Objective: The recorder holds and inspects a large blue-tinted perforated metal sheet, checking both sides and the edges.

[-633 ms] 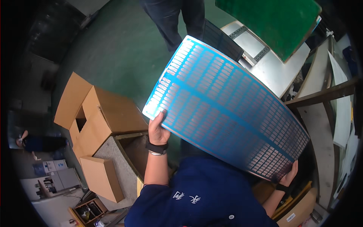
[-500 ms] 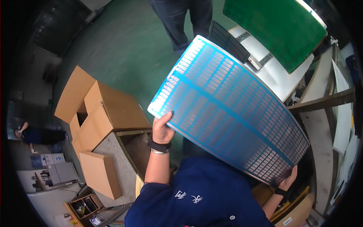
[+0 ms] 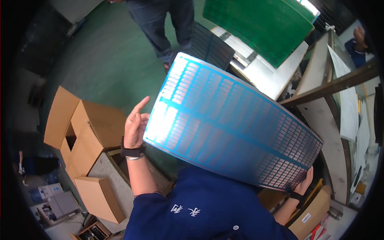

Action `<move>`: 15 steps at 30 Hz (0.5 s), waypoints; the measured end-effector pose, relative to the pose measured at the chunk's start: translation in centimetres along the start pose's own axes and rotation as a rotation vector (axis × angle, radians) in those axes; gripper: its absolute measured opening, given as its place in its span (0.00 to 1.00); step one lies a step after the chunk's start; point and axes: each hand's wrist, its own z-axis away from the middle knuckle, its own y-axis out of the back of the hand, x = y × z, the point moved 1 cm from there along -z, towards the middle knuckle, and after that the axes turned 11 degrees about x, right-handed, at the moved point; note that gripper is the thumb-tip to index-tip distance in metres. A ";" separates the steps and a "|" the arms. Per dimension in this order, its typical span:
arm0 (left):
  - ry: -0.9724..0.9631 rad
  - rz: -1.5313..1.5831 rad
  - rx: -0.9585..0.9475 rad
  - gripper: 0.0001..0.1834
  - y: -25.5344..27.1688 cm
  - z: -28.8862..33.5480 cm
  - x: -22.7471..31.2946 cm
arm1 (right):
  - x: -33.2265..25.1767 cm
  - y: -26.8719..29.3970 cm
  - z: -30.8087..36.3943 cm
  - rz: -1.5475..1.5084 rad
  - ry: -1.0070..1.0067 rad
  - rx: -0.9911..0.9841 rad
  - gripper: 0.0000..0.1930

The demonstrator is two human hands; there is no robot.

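I hold a large, thin blue panel covered with rows of small rectangular patterns, tilted in front of me and slightly bowed. My right hand grips its lower right corner, a black band on the wrist. My left hand is beside the panel's lower left edge with its fingers spread and the index finger pointing up. It touches or nearly touches the edge, and I see no grip on it. A black wrist strap sits on the left wrist.
Open cardboard boxes stand at my left, with a closed one nearer. Another person's legs are on the green floor ahead. A green panel and a dark panel lie by a white table. Wooden shelving runs along the right.
The blue panel has swung up and to the right. My left hand has come off its edge and opened its fingers. My right hand keeps its hold on the corner.
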 end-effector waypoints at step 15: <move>-0.516 -0.066 -0.181 0.02 1.0 -4.9 -3.6 | -2.8 4.2 -2.6 -0.479 0.253 -0.361 0.13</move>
